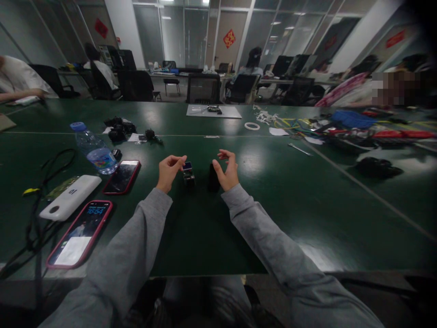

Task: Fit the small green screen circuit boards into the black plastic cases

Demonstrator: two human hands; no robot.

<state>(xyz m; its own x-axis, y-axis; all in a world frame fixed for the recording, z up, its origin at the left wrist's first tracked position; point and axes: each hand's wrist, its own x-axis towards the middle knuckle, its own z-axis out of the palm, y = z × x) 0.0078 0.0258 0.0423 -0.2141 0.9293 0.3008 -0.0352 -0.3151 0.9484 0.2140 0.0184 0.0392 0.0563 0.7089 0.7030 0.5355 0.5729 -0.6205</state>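
My left hand (170,173) is closed, with thumb and index finger pinched together; what is between them, if anything, is too small to make out. Its fingertips are right at the top edge of a small dark device with a little screen (188,174). To the right of that device a plain black block-like object (213,178) stands on the green table (239,246). Beside it is my right hand (228,172), thumb and curved fingers apart, holding nothing I can see. The thumb is close to the block's top; whether they touch I cannot tell.
On the left lie two phones (122,176), a white power bank (71,197), black cables and a tilted plastic water bottle (96,148). Farther back are black parts (119,129), a white board (230,112), a tape ring (251,126) and a wrench (299,149). Cables clutter the right; people sit around.
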